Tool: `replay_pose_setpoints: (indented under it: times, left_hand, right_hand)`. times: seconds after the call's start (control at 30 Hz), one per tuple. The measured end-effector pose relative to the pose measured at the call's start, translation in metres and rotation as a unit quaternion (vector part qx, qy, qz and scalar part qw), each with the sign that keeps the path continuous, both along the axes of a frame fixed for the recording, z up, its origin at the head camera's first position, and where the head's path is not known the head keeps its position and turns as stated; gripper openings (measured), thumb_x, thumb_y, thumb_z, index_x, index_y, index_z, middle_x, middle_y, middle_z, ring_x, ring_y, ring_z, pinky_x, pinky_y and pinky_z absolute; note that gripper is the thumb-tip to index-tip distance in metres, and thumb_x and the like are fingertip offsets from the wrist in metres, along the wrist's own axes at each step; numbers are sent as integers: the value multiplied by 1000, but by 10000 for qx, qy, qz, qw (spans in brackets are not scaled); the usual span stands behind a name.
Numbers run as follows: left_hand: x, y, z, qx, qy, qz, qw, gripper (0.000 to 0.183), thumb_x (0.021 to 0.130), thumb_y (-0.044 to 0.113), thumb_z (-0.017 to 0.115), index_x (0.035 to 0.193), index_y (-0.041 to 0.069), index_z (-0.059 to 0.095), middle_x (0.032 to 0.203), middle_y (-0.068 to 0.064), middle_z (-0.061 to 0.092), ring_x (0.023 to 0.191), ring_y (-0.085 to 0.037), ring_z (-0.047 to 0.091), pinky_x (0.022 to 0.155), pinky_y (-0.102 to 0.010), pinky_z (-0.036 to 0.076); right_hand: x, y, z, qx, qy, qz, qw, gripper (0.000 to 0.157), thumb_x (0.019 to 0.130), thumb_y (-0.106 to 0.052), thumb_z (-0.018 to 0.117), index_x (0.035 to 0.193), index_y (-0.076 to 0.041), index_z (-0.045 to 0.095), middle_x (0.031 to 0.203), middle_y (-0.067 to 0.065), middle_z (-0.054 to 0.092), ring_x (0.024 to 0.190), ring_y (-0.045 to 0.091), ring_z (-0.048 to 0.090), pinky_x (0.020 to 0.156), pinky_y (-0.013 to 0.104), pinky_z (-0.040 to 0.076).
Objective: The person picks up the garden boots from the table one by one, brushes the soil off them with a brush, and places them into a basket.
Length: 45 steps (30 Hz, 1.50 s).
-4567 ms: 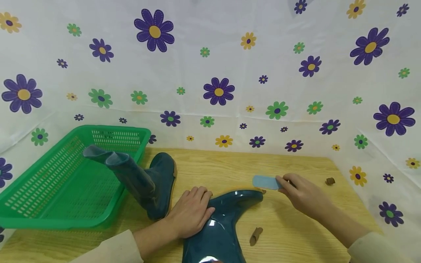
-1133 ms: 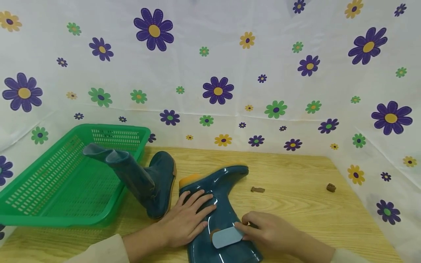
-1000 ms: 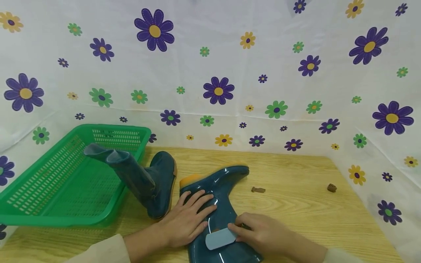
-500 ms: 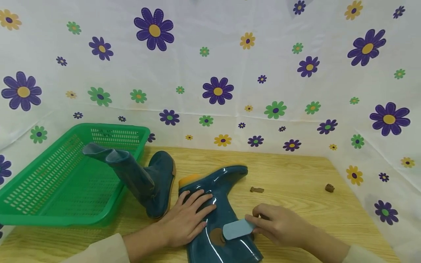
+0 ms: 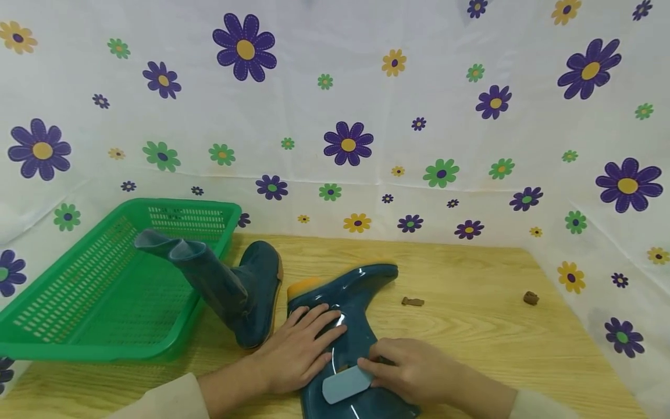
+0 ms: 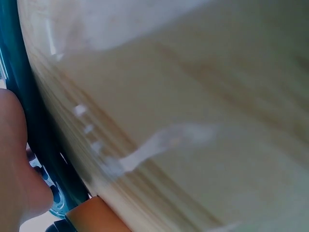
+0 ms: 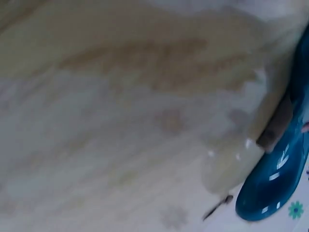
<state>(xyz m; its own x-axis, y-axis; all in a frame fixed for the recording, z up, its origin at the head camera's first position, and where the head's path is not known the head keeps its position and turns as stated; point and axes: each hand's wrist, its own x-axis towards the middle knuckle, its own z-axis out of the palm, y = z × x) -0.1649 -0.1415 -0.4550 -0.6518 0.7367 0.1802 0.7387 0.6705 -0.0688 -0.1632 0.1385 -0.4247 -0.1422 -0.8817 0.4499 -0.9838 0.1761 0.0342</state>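
A glossy dark-teal rubber boot (image 5: 355, 317) with a yellow sole lies on its side, toe pointing away to the right in the head view. My left hand (image 5: 294, 354) rests flat on its shaft and ankle, fingers spread. My right hand (image 5: 416, 372) pinches a flat light-blue scraper (image 5: 345, 385) between thumb and fingers. The blade lies across the boot's shaft, over a brown mud patch (image 5: 342, 368) that mostly hides beneath it. A brown strip (image 7: 276, 126) shows along the boot's edge in the right wrist view.
A second teal boot (image 5: 256, 297) lies left, its shaft leaning over the rim of a green plastic basket (image 5: 173, 343). Two small brown mud lumps lie on the wooden table: one thin piece (image 5: 412, 301) and one rounder lump (image 5: 531, 298). A flowered cloth (image 5: 293, 105) hangs behind.
The boot has shifted away from me and turned since the oldest frame. Lately the scraper slid right, baring the brown patch, then back left over it; my left hand stays put.
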Motion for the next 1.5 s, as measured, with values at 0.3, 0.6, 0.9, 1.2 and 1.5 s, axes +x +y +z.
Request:
replay_pose_setpoints:
  times: [0.3, 0.6, 0.9, 1.2, 1.5]
  left_hand:
    - [0, -1, 3, -118, -42, 35, 9999, 47, 99, 44, 31, 142, 27, 37, 151, -1, 30, 139, -25, 25, 106, -51, 26]
    - [0, 0, 2, -182, 94, -73, 9998, 46, 99, 42, 31, 143, 27, 36, 151, -1, 29, 139, -25, 24, 105, -51, 27]
    - [0, -1, 1, -298, 331, -149, 9989, 45, 98, 37, 36, 142, 26, 38, 149, -1, 31, 136, -26, 28, 103, -49, 30]
    - [-2, 0, 2, -479, 262, -43, 9985, 45, 99, 39, 35, 143, 28, 35, 150, 0, 29, 138, -26, 26, 104, -51, 29]
    - [-1, -1, 2, -274, 261, -87, 9992, 44, 99, 36, 37, 142, 27, 37, 149, 1, 33, 137, -25, 29, 103, -49, 31]
  right_hand:
    - [-10, 36, 15, -46, 189, -380, 9991, 29, 88, -22, 65, 116, -14, 66, 96, -2, 57, 77, 3, 52, 73, 9, 45]
    - [-6, 26, 1, -108, 108, -127, 9998, 32, 83, -23, 70, 114, -16, 67, 96, -5, 58, 78, 1, 53, 73, 7, 45]
    - [0, -12, -2, 25, -77, 192, 9998, 32, 86, -23, 68, 116, -15, 66, 98, -3, 57, 78, 0, 54, 74, 6, 44]
    - [1, -25, -3, 256, -203, -93, 9994, 30, 86, -25, 67, 114, -14, 67, 96, -5, 56, 75, -3, 54, 70, 3, 42]
    - [-3, -1, 18, -643, -97, -1, 9979, 29, 87, -17, 66, 115, -9, 66, 97, 0, 56, 71, 1, 50, 67, 6, 41]
